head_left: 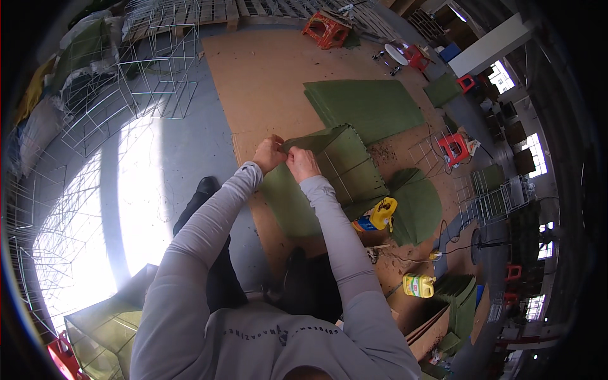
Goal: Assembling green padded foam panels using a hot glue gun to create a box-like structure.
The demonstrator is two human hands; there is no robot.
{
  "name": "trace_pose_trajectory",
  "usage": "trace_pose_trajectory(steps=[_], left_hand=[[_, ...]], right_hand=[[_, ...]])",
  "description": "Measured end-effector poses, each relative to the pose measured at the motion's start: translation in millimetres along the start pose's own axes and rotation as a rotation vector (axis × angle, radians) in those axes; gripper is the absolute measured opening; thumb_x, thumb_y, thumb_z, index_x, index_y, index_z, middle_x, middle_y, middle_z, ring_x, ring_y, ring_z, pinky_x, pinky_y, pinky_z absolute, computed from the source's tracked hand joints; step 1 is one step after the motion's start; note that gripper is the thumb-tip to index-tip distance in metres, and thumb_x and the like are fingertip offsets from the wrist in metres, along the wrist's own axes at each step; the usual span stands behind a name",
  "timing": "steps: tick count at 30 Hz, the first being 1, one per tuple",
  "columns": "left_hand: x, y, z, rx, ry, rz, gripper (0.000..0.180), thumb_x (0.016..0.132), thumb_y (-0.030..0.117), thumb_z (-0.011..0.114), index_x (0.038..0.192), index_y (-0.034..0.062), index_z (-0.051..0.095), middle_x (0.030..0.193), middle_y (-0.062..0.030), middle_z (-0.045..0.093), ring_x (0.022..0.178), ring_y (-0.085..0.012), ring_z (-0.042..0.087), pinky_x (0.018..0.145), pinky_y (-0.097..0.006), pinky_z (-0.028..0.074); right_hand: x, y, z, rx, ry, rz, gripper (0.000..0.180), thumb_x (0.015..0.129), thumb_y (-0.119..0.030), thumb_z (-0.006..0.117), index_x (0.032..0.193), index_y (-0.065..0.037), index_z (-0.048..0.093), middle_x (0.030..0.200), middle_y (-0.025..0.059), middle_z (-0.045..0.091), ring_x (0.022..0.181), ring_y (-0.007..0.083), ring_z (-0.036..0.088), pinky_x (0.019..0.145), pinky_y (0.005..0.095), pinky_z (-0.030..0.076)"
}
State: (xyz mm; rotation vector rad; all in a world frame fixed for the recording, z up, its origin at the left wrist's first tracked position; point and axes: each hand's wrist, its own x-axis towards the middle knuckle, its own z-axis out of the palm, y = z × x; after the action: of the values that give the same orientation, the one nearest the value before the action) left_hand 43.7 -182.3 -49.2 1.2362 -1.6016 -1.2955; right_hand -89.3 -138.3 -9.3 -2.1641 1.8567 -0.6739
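In front of me a wire-framed box (351, 166) covered in green sheet material stands on the brown board, its inside turned partly up. Thin metal rods cross its inner side, and dark ties or clips line its far right edge. My left hand (270, 154) is closed at the box's left upper corner, fingers pinched on the edge of the green sheet. Right beside it, my right hand (303, 163) pinches the same edge. Anything small between the fingertips is hidden. A yellow jug (382, 214) with a blue label stands by the box's near right corner.
Brown boards (253, 76) cover the floor. Stacked green sheets (367, 107) lie beyond the box, and a rounded green sheet (418, 206) lies right. Another yellow jug (418, 285) stands nearer me. Bare wire frames (158, 82) fill the left; a red stool (326, 30) stands far off.
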Motion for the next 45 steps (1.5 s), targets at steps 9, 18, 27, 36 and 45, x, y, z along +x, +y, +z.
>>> trace_pose_trajectory(steps=[9, 18, 27, 36, 45], left_hand=[[-5, 7, 1, 0.015, 0.014, 0.009, 0.05, 0.066, 0.001, 0.065, 0.112, -0.0091, 0.048, 0.08, -0.0139, 0.065, 0.074, -0.0213, 0.063, 0.067, -0.031, 0.049], [-4, 1, 2, 0.07, 0.048, 0.032, 0.049, 0.067, 0.0, 0.064, 0.112, -0.0095, 0.048, 0.079, -0.0146, 0.065, 0.074, -0.0219, 0.063, 0.066, -0.032, 0.049], [-7, -4, 1, -0.085, 0.044, -0.04, 0.043, 0.071, -0.002, 0.062, 0.111, -0.0091, 0.049, 0.078, -0.0139, 0.064, 0.071, -0.0199, 0.062, 0.064, -0.03, 0.051], [-15, 17, 0, -0.096, -0.054, -0.282, 0.015, 0.076, 0.006, 0.066, 0.084, -0.0063, 0.065, 0.066, -0.0093, 0.063, 0.056, -0.014, 0.06, 0.051, -0.026, 0.052], [-10, -1, -3, -0.066, -0.166, -0.199, 0.012, 0.08, 0.005, 0.058, 0.086, -0.0037, 0.064, 0.07, -0.0046, 0.06, 0.062, -0.0118, 0.057, 0.059, -0.025, 0.05]], right_hand=[[-1, 6, 6, -0.001, 0.008, 0.022, 0.012, 0.081, -0.012, 0.056, 0.083, -0.001, 0.061, 0.079, 0.0231, 0.062, 0.08, 0.0418, 0.06, 0.069, 0.0483, 0.048], [-2, 7, 17, -0.009, 0.081, 0.029, 0.01, 0.081, -0.01, 0.055, 0.081, -0.001, 0.059, 0.074, 0.0229, 0.061, 0.077, 0.0414, 0.059, 0.069, 0.049, 0.046], [-4, 19, 2, 0.268, -0.007, 0.12, 0.011, 0.08, -0.009, 0.057, 0.084, -0.001, 0.064, 0.076, 0.0181, 0.064, 0.07, 0.0332, 0.063, 0.066, 0.0389, 0.049], [-9, 2, -15, 0.236, -0.03, 0.014, 0.013, 0.079, -0.007, 0.063, 0.092, -0.003, 0.065, 0.084, 0.0165, 0.066, 0.078, 0.0313, 0.065, 0.069, 0.0369, 0.05], [-5, -3, -12, 0.05, -0.053, -0.025, 0.011, 0.081, -0.01, 0.06, 0.088, -0.003, 0.065, 0.083, 0.0187, 0.065, 0.079, 0.0369, 0.062, 0.069, 0.0421, 0.05]])
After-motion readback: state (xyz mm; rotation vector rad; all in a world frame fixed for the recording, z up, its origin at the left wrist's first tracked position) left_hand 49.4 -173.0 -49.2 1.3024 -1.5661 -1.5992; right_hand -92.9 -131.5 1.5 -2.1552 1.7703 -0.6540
